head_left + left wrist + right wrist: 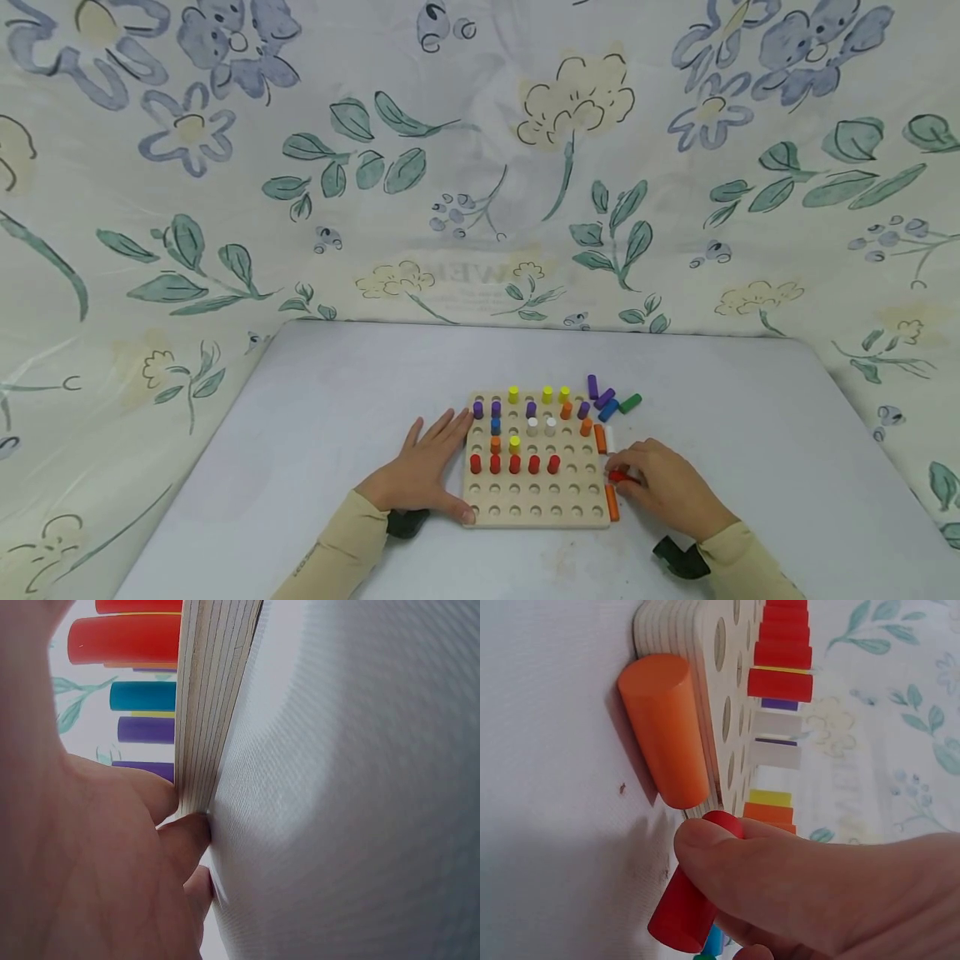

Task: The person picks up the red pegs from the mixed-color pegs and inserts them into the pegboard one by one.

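A wooden pegboard (536,520) lies flat on the white table. My left hand (420,477) is spread along its left side, with thumb at the near corner and fingertips touching the far part of the edge, as the left wrist view confirms. My right hand (667,487) pinches a red peg (681,911) between thumb and fingers, just off the board's right edge. Red pegs (514,464) stand in one row; purple, yellow, blue, orange and white pegs stand in holes farther back. Beside the near right edge lies a loose orange peg (664,735).
Another orange peg (600,439) and a white peg (610,439) lie along the right edge. Off the far right corner are loose purple pegs (604,398), a blue peg (608,409) and a green peg (631,403). Floral cloth (480,275) hangs behind the table.
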The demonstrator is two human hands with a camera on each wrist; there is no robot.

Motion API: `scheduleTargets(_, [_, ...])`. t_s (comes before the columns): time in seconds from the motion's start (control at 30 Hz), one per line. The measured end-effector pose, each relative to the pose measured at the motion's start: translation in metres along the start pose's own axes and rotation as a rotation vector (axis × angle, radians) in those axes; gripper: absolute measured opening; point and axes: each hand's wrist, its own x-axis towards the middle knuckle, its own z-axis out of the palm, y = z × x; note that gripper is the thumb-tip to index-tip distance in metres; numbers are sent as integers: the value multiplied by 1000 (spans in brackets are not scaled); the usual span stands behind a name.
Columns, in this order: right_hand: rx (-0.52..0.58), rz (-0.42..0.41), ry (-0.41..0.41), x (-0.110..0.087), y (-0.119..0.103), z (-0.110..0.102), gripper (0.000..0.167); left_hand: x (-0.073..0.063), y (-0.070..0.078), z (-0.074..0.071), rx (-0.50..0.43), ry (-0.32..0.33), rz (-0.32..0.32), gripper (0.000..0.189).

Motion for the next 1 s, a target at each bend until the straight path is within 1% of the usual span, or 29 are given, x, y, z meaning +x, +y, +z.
scheduleTargets(0.3, [8,33,28,-1,-5,-3,21,-1,0,-1,-6,-4,-10,135])
scheduleTargets(0.57, [-13,20,79,-2,-7,-5,21,-1,1,-1,-12,-6,-8,135])
scheduleTargets(0.8, [-11,17,97,-1,-8,-6,22,0,1,-1,-11,-5,-14,136])
scheduleTargets(1.0, [2,13,113,-1,-8,-8,23,0,1,0,-5,-3,-5,136])
